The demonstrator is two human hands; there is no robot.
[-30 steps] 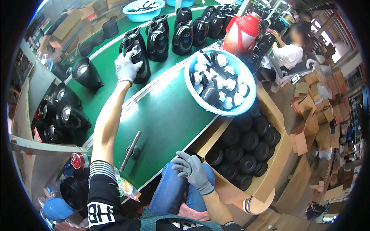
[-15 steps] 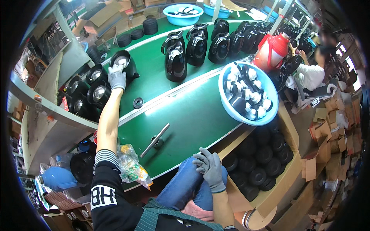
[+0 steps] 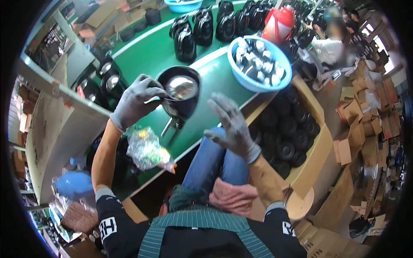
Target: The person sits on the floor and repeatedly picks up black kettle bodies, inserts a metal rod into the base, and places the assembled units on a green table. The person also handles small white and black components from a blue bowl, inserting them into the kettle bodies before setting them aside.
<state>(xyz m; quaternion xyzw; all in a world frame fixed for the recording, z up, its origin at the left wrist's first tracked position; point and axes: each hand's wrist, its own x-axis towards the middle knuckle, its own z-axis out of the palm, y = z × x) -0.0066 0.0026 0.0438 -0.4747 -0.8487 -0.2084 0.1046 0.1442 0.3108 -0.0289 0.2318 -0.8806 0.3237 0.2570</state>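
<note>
In front of me hangs a black jug body (image 3: pixel 188 107), its round opening tilted up and a silvery liner showing inside. My left hand (image 3: pixel 142 99), in a grey glove, pinches it at the left of the rim. To its right my right hand (image 3: pixel 232 127), also gloved, is held up with fingers spread, touching nothing. Below the jug a metal rod (image 3: pixel 167 128) on the green table is partly hidden by it. More black jug bodies (image 3: pixel 112 84) lie at the left with their silvery insides showing.
Several black jugs (image 3: pixel 185 45) stand along the back. A blue basin (image 3: pixel 254 84) of black and white parts is at the right, above a cardboard box (image 3: pixel 316 165) of black round parts. A plastic bag (image 3: pixel 146 150) lies near the front. A co-worker (image 3: pixel 331 47) sits beyond a red thermos (image 3: pixel 279 23).
My left hand has brought a jug body from the left group toward me. My right hand has risen from my lap and its fingers have spread. The view has shifted.
</note>
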